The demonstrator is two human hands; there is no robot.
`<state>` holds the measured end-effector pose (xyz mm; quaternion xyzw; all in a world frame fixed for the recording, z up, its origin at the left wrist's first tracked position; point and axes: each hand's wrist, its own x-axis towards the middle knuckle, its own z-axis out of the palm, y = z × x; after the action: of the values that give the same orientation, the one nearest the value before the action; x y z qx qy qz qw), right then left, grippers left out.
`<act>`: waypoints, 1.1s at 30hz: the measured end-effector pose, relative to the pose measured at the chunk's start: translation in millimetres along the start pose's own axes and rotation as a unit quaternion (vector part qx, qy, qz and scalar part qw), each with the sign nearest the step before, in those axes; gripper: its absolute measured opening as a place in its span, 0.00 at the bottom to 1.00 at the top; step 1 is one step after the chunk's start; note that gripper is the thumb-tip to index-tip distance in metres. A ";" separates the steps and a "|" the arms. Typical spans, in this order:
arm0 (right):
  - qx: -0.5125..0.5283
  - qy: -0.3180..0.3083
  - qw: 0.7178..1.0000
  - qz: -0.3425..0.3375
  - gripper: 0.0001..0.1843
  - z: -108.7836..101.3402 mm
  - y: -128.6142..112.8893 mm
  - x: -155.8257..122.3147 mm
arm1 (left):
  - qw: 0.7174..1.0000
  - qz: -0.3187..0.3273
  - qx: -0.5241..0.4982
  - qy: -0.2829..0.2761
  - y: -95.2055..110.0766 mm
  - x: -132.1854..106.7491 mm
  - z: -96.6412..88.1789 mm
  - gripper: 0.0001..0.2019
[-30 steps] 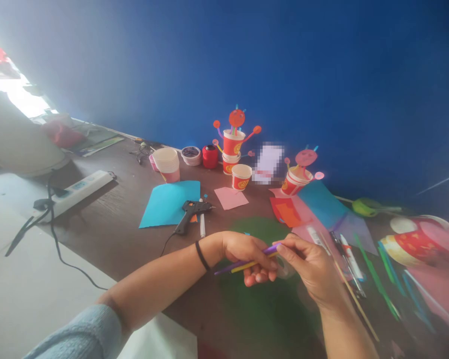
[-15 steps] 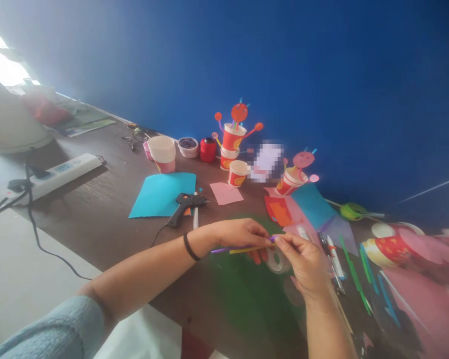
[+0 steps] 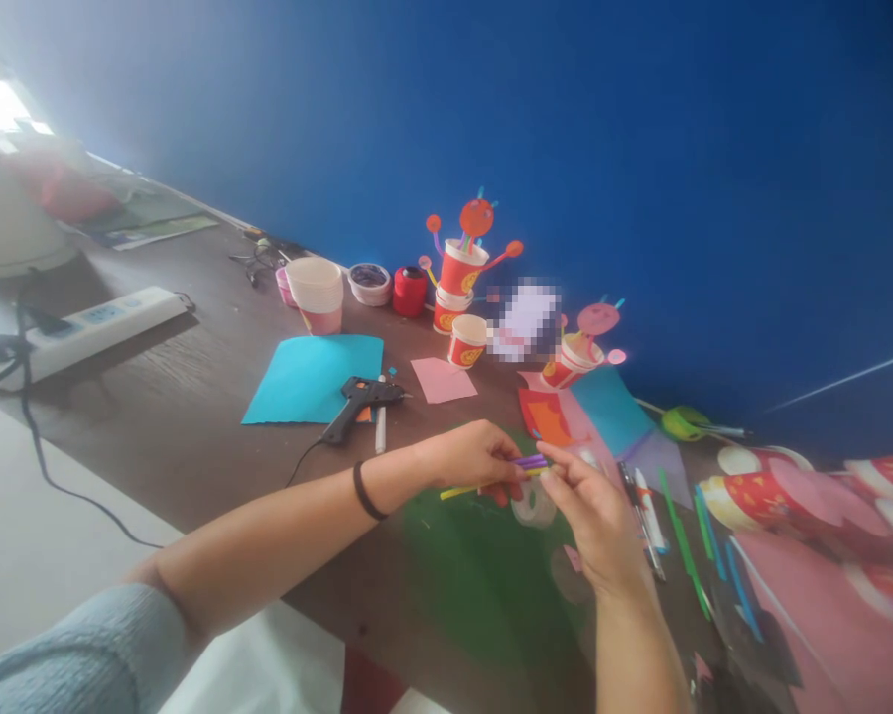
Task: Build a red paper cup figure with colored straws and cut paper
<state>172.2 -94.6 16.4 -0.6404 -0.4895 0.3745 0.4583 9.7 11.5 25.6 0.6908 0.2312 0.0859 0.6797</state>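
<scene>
To the right of the black glue gun, the left hand is closed around a yellow straw and some purple straw, its fingers hiding their middle stretches; whether the purple is one folded piece or two cannot be told. The right hand has thumb and forefinger slightly parted at the straws' right ends, its grip unclear. Right of the gun too, the hands partly cover a white tape roll; farthest right of it, red cups blur, some cut off. Half a second ago purple stuck out beyond the left hand toward the gun; now only yellow does.
</scene>
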 end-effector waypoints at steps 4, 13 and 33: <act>-0.090 -0.005 0.991 -0.097 0.27 -2.2 -9.9 -5.5 | 1.000 0.013 0.003 0.019 3.0 -2.2 -6.2 0.10; -0.281 -0.001 0.933 -0.222 0.34 6.4 -10.4 -10.1 | 0.999 -0.014 0.037 0.016 11.9 -8.3 -8.9 0.07; -0.414 -0.012 0.857 -0.307 0.30 10.8 -13.7 -14.8 | 0.989 -0.030 0.125 -0.072 11.1 -9.1 -12.3 0.03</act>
<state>154.7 -105.2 26.7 -0.5836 -0.7766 -0.0152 0.2366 -1.4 18.9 39.0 0.7672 0.2113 -0.0145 0.6055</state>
